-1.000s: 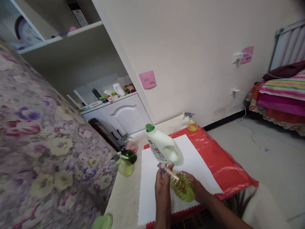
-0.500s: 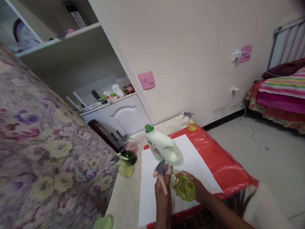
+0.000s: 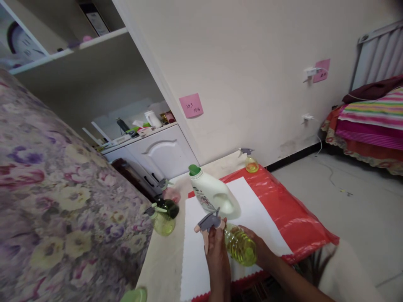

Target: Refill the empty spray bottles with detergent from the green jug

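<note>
A clear yellow-green spray bottle (image 3: 241, 247) is held tilted on its side, its grey and pink trigger head toward the left. My left hand (image 3: 217, 245) is closed around the collar of the spray head (image 3: 209, 222). Behind the ribbed body, my right hand (image 3: 254, 241) grips the bottle, its fingers partly hidden. Just beyond my hands stands a pale green detergent jug (image 3: 214, 191) with a handle and a green spout at its open mouth. The jug rests on a white sheet (image 3: 197, 260) laid over red plastic (image 3: 280, 201).
Left on the table are a yellow-green spray bottle (image 3: 163, 224), a dark green bottle (image 3: 171, 207) and a pink one (image 3: 172, 194). Another yellow spray bottle (image 3: 252, 164) stands at the far corner. A light green object (image 3: 135, 295) lies at the near left edge, by a floral curtain (image 3: 72, 201).
The trigger head has turned in my left hand, its nozzle now pointing further left. My right hand still grips the bottle body. The view has shifted slightly.
</note>
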Tool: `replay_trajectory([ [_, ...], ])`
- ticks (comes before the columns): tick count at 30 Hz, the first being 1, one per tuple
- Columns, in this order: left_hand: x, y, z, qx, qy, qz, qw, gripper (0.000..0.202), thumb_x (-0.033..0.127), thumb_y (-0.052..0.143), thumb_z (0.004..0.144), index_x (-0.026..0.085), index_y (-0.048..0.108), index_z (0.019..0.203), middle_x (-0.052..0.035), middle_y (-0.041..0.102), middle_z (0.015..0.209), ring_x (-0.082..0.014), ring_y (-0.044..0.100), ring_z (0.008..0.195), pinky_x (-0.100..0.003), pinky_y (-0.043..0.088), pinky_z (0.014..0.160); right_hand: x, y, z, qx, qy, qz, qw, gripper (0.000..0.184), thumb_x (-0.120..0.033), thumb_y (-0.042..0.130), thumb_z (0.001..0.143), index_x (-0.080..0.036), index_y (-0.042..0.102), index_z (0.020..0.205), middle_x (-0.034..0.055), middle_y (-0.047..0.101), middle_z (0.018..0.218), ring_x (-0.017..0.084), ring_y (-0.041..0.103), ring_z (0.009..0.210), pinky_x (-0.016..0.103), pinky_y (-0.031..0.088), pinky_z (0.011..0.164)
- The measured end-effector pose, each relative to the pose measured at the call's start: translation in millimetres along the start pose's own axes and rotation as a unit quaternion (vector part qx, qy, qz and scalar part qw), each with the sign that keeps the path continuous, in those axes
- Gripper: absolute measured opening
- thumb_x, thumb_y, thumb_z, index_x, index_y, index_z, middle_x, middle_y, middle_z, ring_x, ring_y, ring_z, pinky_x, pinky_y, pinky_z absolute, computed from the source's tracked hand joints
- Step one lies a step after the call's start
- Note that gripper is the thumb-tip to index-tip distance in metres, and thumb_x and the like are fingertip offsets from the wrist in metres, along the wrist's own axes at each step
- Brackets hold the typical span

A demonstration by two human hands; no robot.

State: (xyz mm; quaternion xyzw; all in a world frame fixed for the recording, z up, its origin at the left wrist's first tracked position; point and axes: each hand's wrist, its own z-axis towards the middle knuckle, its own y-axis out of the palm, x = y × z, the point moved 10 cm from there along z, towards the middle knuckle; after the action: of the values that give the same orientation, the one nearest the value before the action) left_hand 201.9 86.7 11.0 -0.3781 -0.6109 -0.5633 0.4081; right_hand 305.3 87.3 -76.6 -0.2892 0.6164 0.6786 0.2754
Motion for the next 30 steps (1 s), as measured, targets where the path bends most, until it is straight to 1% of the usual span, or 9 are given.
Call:
replay_trajectory([
  [2,-5.7,-0.4,0.5,-0.006,-0.014,-0.019,1.000,0.045,0.045,0.070,0.076,0.021,0.064,0.114,-0.0094,0.070,0.116,-0.0271,0.058,0.118,-0.038,0.044,0.099,0.5,0.3,0.4,0.005,0.004,0.015,1.000,0.029,-0.051,0.057,0.084,-0.025,0.066,0.092,0.0041,0.069,0.080,0.022,0.063,0.073,0.038,0.049,0.073],
  [6,1.3,-1.5,-1.7,0.025,0.027,-0.005,0.999,0.048,0.041,0.070,0.077,0.021,0.061,0.119,-0.0083,0.070,0.113,-0.0264,0.062,0.110,-0.037,0.048,0.092,0.8,2.4,1.0,0.006,0.007,0.024,1.000,0.033,-0.053,0.062,0.079,-0.023,0.067,0.091,0.0052,0.068,0.081,0.023,0.063,0.074,0.039,0.049,0.074],
  [8,3.6,-1.8,-1.4,0.037,0.037,0.002,0.999,0.046,0.039,0.072,0.076,0.021,0.062,0.118,-0.0073,0.071,0.110,-0.0255,0.063,0.107,-0.036,0.048,0.091,0.6,2.1,0.7,0.008,0.007,0.025,1.000,0.030,-0.052,0.064,0.078,-0.024,0.067,0.090,0.0047,0.068,0.081,0.023,0.062,0.074,0.039,0.048,0.074],
  [13,-0.2,1.2,3.4,-0.006,0.019,-0.029,0.999,0.038,0.039,0.073,0.075,0.017,0.068,0.105,-0.0088,0.072,0.106,-0.0251,0.062,0.108,-0.036,0.045,0.095,1.6,-3.2,-0.5,0.020,0.016,0.032,0.999,0.021,-0.045,0.065,0.079,-0.026,0.067,0.088,0.0030,0.068,0.079,0.022,0.061,0.073,0.037,0.048,0.073],
  [17,-1.9,3.0,2.5,-0.030,0.010,-0.027,0.999,0.038,0.041,0.073,0.073,0.016,0.070,0.102,-0.0104,0.072,0.107,-0.0258,0.062,0.110,-0.037,0.045,0.097,-0.5,-2.8,-2.1,0.024,0.018,0.044,0.999,0.023,-0.047,0.066,0.078,-0.025,0.067,0.084,0.0026,0.068,0.077,0.022,0.060,0.070,0.037,0.047,0.072],
  [20,-1.9,7.2,-0.2,-0.037,-0.001,-0.028,0.999,0.040,0.042,0.075,0.071,0.016,0.070,0.102,-0.0108,0.073,0.105,-0.0257,0.064,0.105,-0.037,0.047,0.093,-4.2,2.3,-3.5,0.017,0.016,0.048,0.999,0.025,-0.047,0.065,0.078,-0.023,0.067,0.086,0.0021,0.068,0.076,0.020,0.061,0.068,0.035,0.047,0.070],
  [23,4.2,14.7,-3.2,-0.051,0.006,-0.033,0.998,0.039,0.042,0.074,0.071,0.016,0.070,0.101,-0.0110,0.073,0.103,-0.0257,0.066,0.101,-0.036,0.049,0.089,-7.7,7.8,-2.8,0.008,0.006,0.043,0.999,0.026,-0.046,0.067,0.078,-0.021,0.065,0.085,0.0010,0.067,0.073,0.018,0.060,0.065,0.033,0.047,0.067],
  [26,12.3,16.8,-4.5,-0.046,0.023,-0.001,0.999,0.040,0.044,0.072,0.074,0.015,0.069,0.102,-0.0111,0.071,0.105,-0.0254,0.065,0.099,-0.034,0.050,0.085,-12.2,11.5,-0.9,0.001,-0.017,0.027,0.999,0.026,-0.046,0.066,0.079,-0.020,0.065,0.084,0.0011,0.067,0.075,0.018,0.060,0.067,0.033,0.047,0.069],
  [30,13.3,10.8,-2.2,-0.023,0.019,0.073,0.997,0.038,0.044,0.072,0.073,0.016,0.070,0.099,-0.0074,0.071,0.100,-0.0236,0.064,0.096,-0.031,0.049,0.082,-22.0,14.5,-1.8,-0.006,-0.050,-0.010,0.999,0.027,-0.047,0.064,0.080,-0.020,0.065,0.086,0.0018,0.066,0.076,0.018,0.060,0.069,0.032,0.046,0.068],
])
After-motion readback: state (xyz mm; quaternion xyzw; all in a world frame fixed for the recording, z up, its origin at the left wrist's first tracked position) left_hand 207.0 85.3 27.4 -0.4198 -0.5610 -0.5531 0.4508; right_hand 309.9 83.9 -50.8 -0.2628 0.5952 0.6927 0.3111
